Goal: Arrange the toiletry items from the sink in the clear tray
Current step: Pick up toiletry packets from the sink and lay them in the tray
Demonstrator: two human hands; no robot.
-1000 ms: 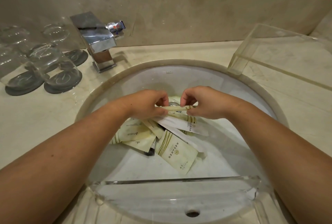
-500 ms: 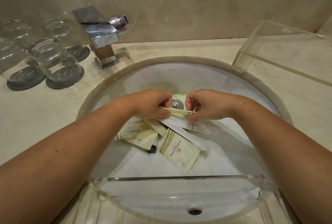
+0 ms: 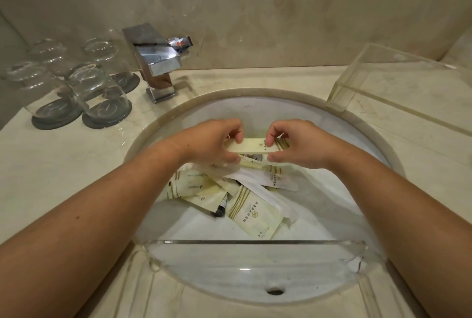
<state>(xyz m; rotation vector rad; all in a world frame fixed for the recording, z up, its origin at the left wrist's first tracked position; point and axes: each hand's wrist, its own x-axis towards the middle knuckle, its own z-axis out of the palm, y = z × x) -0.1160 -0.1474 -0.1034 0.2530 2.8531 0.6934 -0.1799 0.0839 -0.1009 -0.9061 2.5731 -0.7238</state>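
Both hands are over the middle of the white round sink (image 3: pixel 332 205). My left hand (image 3: pixel 214 142) and my right hand (image 3: pixel 293 142) pinch the two ends of a long cream toiletry packet (image 3: pixel 251 145), now turned flat toward me above the drain. Below it lies a pile of several cream and white toiletry packets (image 3: pixel 252 211) in the basin. A clear tray (image 3: pixel 255 242) straddles the sink's near edge, right below my arms. A second clear tray (image 3: pixel 398 85) stands on the counter at the back right.
A chrome faucet (image 3: pixel 158 62) stands behind the sink on the left. Upturned drinking glasses (image 3: pixel 99 93) on dark coasters sit on the counter at the far left. A marble wall closes the back.
The packet held edge-on between both hands has been lifted a little and turned so its flat face shows. Both hands have risen slightly above the pile.
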